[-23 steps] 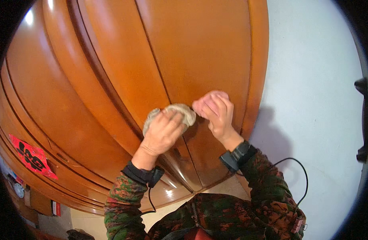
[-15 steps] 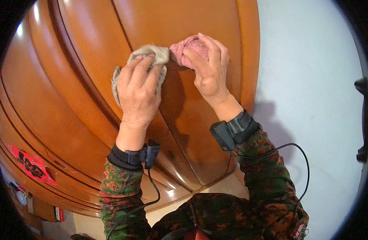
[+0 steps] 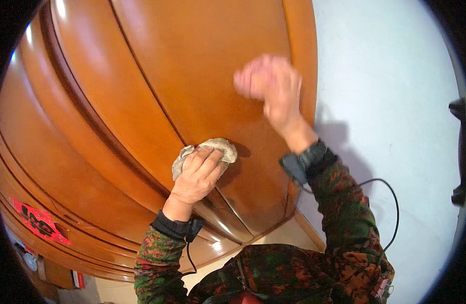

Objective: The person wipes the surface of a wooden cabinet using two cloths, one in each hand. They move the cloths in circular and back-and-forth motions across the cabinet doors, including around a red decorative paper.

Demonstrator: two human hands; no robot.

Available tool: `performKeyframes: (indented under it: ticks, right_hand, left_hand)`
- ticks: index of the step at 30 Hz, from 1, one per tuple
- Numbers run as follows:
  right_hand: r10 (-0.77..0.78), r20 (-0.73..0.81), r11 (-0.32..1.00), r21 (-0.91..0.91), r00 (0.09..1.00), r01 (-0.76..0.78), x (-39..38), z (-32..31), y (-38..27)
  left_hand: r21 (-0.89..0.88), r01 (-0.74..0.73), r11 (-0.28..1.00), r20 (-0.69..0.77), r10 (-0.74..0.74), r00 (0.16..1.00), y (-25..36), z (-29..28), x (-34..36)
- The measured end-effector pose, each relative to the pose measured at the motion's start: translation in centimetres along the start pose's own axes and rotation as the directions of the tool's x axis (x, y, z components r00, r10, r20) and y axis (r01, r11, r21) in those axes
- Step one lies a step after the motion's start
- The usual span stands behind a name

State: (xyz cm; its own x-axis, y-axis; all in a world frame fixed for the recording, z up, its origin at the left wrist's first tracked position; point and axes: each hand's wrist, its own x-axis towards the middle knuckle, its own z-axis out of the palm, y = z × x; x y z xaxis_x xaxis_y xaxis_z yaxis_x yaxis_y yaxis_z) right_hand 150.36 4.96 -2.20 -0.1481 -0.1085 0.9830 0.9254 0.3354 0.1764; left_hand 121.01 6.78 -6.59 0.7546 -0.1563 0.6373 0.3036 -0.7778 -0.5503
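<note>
My left hand [image 3: 195, 175] presses a greyish-beige cloth [image 3: 220, 147] against the glossy orange-brown wooden panel [image 3: 207, 66], close to a dark seam that runs down it. Its fingers are curled over the cloth. Higher up and to the right, my right hand [image 3: 283, 101] grips a bunched pink cloth [image 3: 254, 78] near the panel's right edge. Motion smears that hand and its cloth, and whether the pink cloth touches the wood I cannot tell.
A pale bluish-white wall [image 3: 385, 101] rises beside the panel on the right. Black cables hang from both wrist straps. A red paper decoration [image 3: 38, 220] is stuck on the wood at lower left. Beige floor [image 3: 273, 238] shows below the panel.
My left hand has slid the greyish-beige cloth down and to the right across the panel. My right hand has shifted slightly right and down with the pink cloth.
</note>
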Motion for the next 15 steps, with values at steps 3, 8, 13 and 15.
performKeyframes:
  ticks: [3,8,13,15]
  right_hand:
    - [0.177,-0.131,0.935,-0.289,0.975,-0.208,3.7,1.2,3.6]
    - [0.2,-0.22,0.974,0.146,0.955,-0.17,-1.5,-0.5,0.6]
    - [0.214,-0.082,0.957,-0.181,0.973,-0.226,-15.6,-3.8,-5.7]
    - [0.306,0.044,0.928,-0.238,0.951,-0.288,-18.6,-4.3,-5.8]
  left_hand:
    - [0.003,0.002,1.0,0.006,-0.002,1.0,0.1,-0.2,0.1]
    - [-0.013,0.036,0.999,-0.024,-0.036,0.999,0.5,-0.1,0.2]
    - [0.028,0.012,1.0,-0.054,-0.011,0.999,0.5,-0.1,0.6]
    - [0.038,0.004,0.999,-0.058,-0.002,0.998,0.3,-0.1,0.6]
